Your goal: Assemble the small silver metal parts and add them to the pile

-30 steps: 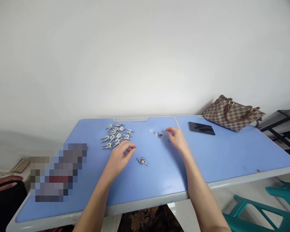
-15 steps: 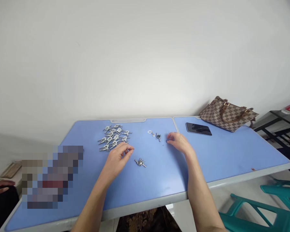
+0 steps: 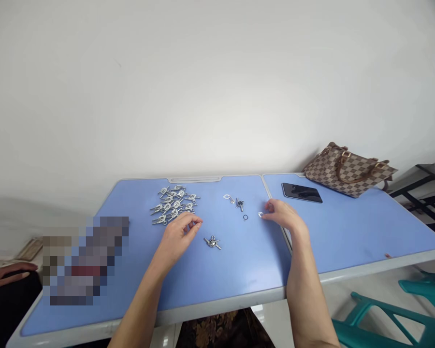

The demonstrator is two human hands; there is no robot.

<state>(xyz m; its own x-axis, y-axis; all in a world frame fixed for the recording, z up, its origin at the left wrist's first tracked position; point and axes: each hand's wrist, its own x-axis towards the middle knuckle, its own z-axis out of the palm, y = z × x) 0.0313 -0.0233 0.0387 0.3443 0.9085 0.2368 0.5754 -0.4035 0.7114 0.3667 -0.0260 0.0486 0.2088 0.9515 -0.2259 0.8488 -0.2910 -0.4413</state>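
Observation:
My left hand (image 3: 181,235) hovers just right of a pile of small silver metal pieces (image 3: 174,205), each with a looped body and thin prongs. Its thumb and fingertips are pinched together; whatever they hold, if anything, is hidden. A similar metal piece (image 3: 212,242) with a round centre and spread arms lies to its right. My right hand (image 3: 283,214) rests farther right, fingers curled and apart from the thumb. By its thumb tip is a small silver bracket (image 3: 260,215). Nearby lie a dark ring (image 3: 245,217), a dark-centred metal part (image 3: 239,204) and a flat silver ring-ended part (image 3: 226,197).
A phone (image 3: 302,192) and a checked handbag (image 3: 350,171) lie on the right of the blue table (image 3: 239,270). Blurred-out goods (image 3: 94,261) stand at the left. Another person's hand (image 3: 10,275) shows at the far left. Teal stools (image 3: 387,319) stand at lower right.
My right hand has moved right and its fingers have parted. The dark ring now lies in full view on the table, and the silver bracket has come into sight. My left hand has hardly moved.

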